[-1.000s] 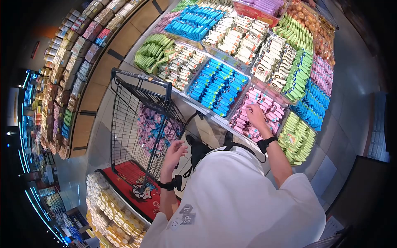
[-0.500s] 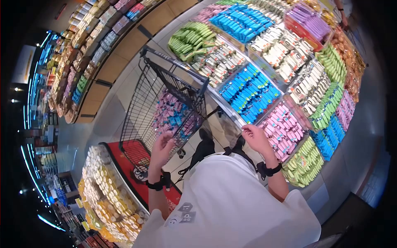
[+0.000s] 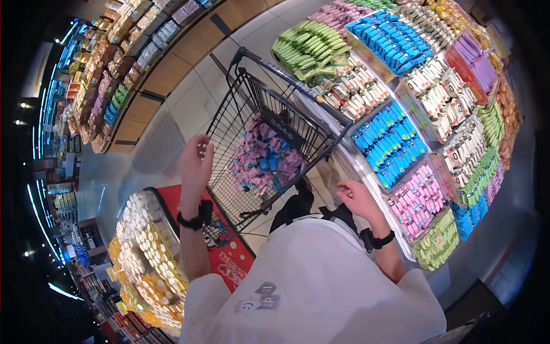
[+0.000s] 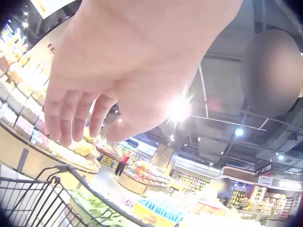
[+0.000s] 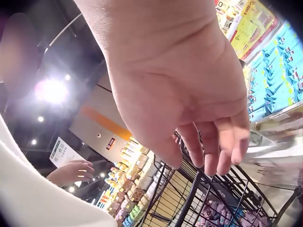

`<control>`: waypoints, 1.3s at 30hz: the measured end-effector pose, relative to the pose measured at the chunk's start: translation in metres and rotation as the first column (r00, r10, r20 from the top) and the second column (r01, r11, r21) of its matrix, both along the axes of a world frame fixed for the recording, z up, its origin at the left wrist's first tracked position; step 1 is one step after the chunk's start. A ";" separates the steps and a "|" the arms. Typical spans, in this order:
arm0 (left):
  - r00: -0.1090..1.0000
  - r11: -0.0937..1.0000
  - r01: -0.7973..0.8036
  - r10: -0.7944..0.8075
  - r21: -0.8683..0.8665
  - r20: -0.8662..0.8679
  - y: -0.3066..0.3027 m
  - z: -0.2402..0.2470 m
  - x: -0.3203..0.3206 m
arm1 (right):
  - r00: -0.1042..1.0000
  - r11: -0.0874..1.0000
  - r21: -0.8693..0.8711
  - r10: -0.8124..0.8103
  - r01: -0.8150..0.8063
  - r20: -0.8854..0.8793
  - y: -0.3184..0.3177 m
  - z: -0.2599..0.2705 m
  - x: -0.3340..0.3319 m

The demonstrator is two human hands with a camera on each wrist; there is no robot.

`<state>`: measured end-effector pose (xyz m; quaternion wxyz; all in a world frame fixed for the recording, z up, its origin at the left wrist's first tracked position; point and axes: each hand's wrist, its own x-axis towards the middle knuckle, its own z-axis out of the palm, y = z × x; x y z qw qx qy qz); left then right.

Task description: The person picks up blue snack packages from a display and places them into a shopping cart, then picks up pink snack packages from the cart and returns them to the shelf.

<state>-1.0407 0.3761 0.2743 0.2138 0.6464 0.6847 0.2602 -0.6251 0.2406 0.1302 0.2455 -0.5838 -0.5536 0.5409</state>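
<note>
My left hand [image 3: 196, 166] is held up at the left, beside the near side of a black wire shopping cart [image 3: 298, 86]. In the left wrist view its fingers [image 4: 68, 118] hang loosely bent with nothing in them. Between the cart and the bin of pink packets [image 3: 418, 200], my right hand [image 3: 356, 198] hovers in front of my body. The right wrist view shows its fingers [image 5: 210, 146] relaxed and holding nothing. Inside the cart lies a heap of pink and blue wrapped packets [image 3: 258, 149].
On the right, a display stand holds bins of blue packets [image 3: 389, 146], light green packets [image 3: 436, 241] and white packets. A stack of yellow and white goods [image 3: 152, 246] stands at lower left by a red panel [image 3: 229, 261]. Curved shelves [image 3: 172, 69] line the back left.
My right hand has drawn back from the pink packets toward my body. My left hand has risen and moved left. The view has turned left, so the cart sits nearer the middle.
</note>
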 end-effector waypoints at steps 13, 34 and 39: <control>0.987 0.823 -0.005 -0.087 -0.568 -0.135 0.121 -0.382 -0.105 | 0.945 0.935 -0.309 -0.071 0.175 0.320 -0.021 0.014 -0.042; 0.749 0.910 0.129 0.170 -0.393 0.640 0.043 -0.639 -0.159 | 0.869 0.859 -0.426 -0.042 0.284 0.493 0.005 0.039 -0.083; 0.991 0.928 0.018 -0.066 -0.371 -0.115 0.074 -0.500 -0.134 | 0.879 0.891 -0.397 -0.004 0.220 0.477 0.006 0.040 -0.079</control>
